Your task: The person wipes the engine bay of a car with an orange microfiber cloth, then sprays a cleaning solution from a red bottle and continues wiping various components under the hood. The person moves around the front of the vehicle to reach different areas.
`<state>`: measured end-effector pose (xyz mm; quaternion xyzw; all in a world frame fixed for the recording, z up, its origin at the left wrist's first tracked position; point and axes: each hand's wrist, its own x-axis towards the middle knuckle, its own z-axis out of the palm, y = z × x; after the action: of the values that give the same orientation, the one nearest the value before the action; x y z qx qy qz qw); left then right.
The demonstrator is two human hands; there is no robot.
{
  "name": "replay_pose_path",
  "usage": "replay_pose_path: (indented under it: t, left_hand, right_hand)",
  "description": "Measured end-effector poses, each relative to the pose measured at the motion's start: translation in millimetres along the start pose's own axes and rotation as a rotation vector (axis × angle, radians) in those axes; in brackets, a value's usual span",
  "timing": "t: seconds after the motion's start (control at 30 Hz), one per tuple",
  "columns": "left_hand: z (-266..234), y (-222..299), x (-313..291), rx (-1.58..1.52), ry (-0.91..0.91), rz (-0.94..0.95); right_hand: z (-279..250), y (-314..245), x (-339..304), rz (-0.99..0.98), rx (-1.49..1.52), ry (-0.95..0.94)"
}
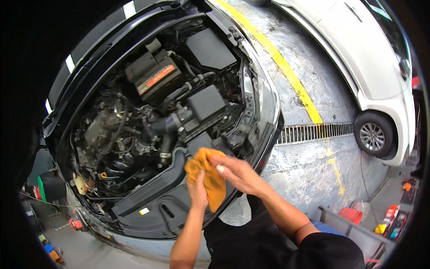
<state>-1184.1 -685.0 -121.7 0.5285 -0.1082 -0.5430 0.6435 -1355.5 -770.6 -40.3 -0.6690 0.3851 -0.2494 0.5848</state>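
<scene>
An orange cloth point(207, 162), smudged dark in places, is bunched between my two hands above the front edge of an open engine bay. My left hand point(197, 190) grips its lower left side, thumb pointing up along the fabric. From the right, my right hand point(238, 172) presses against the cloth, its fingertips partly hidden behind the folds. Below the cloth lies a black plastic front cover point(148, 210). Farther in are a black air filter box point(206, 104), a ribbed intake hose point(165, 125) and a battery point(154, 78) with an orange label.
A white car point(354, 49) stands to the right, beyond a yellow floor line point(286, 62) and a metal drain grate point(331, 130). At lower right are a grey cart point(345, 231), a red bucket point(351, 215) and several tools. A red-and-grey reel-like item point(77, 224) is near the car's left front.
</scene>
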Motion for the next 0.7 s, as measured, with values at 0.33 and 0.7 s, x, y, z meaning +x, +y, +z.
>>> replay_pose_path:
  t: [0.33, 0.7]
  left_hand:
    - [282, -22, 270, 1.280, -0.325, 0.632]
    - [286, 15, 247, 1.792, -0.730, 0.555]
  right_hand:
    - [-295, 107, 29, 0.181, 0.040, 0.712]
    - [-283, 230, -27, 0.471, -0.014, 0.515]
